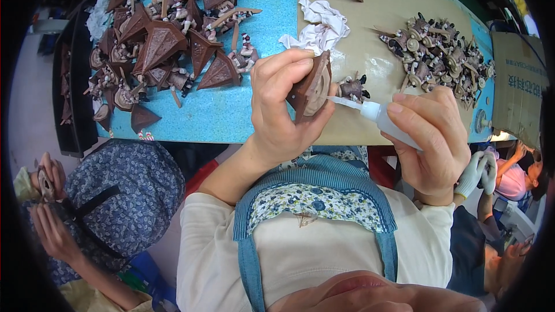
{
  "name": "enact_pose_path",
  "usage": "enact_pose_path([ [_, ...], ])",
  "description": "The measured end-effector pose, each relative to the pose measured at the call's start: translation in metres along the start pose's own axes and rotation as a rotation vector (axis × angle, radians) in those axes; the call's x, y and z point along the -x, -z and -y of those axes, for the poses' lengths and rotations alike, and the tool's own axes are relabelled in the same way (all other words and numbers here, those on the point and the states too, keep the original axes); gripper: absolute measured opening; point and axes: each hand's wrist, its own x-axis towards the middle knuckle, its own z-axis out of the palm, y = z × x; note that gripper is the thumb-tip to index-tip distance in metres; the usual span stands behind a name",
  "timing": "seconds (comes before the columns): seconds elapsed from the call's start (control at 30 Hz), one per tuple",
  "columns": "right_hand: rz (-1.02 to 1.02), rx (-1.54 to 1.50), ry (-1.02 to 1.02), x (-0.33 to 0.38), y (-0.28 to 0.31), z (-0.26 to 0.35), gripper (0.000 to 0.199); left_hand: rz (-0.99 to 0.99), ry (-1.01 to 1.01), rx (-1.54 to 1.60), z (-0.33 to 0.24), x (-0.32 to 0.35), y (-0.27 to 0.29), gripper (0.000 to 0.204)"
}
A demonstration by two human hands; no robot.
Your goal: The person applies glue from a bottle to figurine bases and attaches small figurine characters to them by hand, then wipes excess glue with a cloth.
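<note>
My left hand (273, 95) is closed round a brown faceted piece (299, 93), holding it up above the table's front part. A beige oval part (317, 93) shows on the side of the piece that is turned to the right. In my right hand (435, 138) is a translucent white squeeze bottle (398, 129), tilted so its thin nozzle points left. The nozzle tip is at the beige part's edge; whether they touch, I cannot tell. Just behind the nozzle lies a small painted figurine (351, 89) on the table.
A heap of brown faceted pieces (159, 46) mixed with figurines covers the table's left side. To the right is a pile of small figurines (436, 52). Crumpled white paper (322, 23) lies behind my hands. A cardboard sheet (517, 86) stands at the right edge. Other people sit on both sides.
</note>
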Motion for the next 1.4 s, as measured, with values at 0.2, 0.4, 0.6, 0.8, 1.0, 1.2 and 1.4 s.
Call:
enact_pose_path([
  [0.2,-0.240,-0.576,-0.479,0.025,-0.010,-0.030,0.038,0.012,0.390,0.364,-0.014,-0.002,0.004,0.066],
  [0.4,-0.342,-1.036,-0.714,0.035,-0.061,-0.093,0.045,0.026,0.865,0.897,-0.007,0.006,0.020,0.072],
  [0.6,-0.293,-0.681,-0.767,0.045,-0.094,-0.114,0.034,0.081,0.962,0.630,-0.002,0.029,0.021,0.080],
  [0.8,-0.175,-0.321,-0.715,0.048,-0.095,-0.097,0.033,0.104,0.908,0.586,-0.005,0.039,0.022,0.082],
  [1.0,-0.218,-0.003,-0.775,0.061,-0.087,-0.042,0.044,0.184,0.863,0.626,0.000,0.042,0.035,0.080],
  [1.2,0.051,-0.205,-0.799,0.060,-0.108,-0.020,0.044,0.210,0.918,0.723,0.000,0.043,0.038,0.075],
  [1.4,0.005,-0.932,-1.072,0.047,-0.093,-0.013,0.027,0.201,0.871,0.561,0.000,0.047,0.031,0.074],
])
